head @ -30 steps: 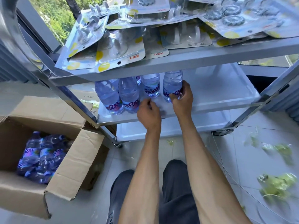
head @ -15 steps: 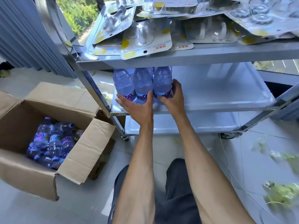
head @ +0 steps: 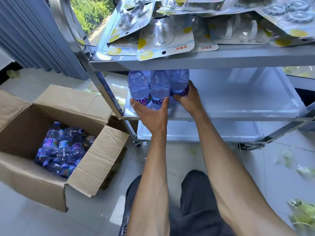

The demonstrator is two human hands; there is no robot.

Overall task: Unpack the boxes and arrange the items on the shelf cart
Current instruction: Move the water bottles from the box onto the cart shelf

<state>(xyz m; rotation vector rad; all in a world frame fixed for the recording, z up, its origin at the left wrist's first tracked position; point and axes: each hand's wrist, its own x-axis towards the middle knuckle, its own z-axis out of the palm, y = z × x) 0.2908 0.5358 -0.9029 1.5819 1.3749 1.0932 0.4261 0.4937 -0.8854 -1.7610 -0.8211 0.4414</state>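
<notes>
A cluster of clear water bottles [head: 159, 87] with purple labels stands upright at the left end of the steel cart's middle shelf [head: 238, 106]. My left hand [head: 151, 114] is spread flat against the front of the two left bottles, fingers apart, pressing rather than gripping. Around the base of the rightmost bottle [head: 179, 84] my right hand [head: 189, 99] is wrapped. On the floor to the left, an open cardboard box [head: 42, 178] holds several more of the same bottles [head: 63, 150] lying loose.
The top shelf [head: 221, 57] is covered with several blister-packed items [head: 165, 40]. The bottom shelf [head: 204, 132] sits just above the tiled floor. The cart's steel post [head: 95, 68] stands between box and bottles. Green scraps [head: 300, 212] litter the floor at right. My dark-trousered knees [head: 187, 210] are below.
The bottles on the middle shelf have been pushed together into a tight group. My left hand opened and moved left against them. The view shifted left and down.
</notes>
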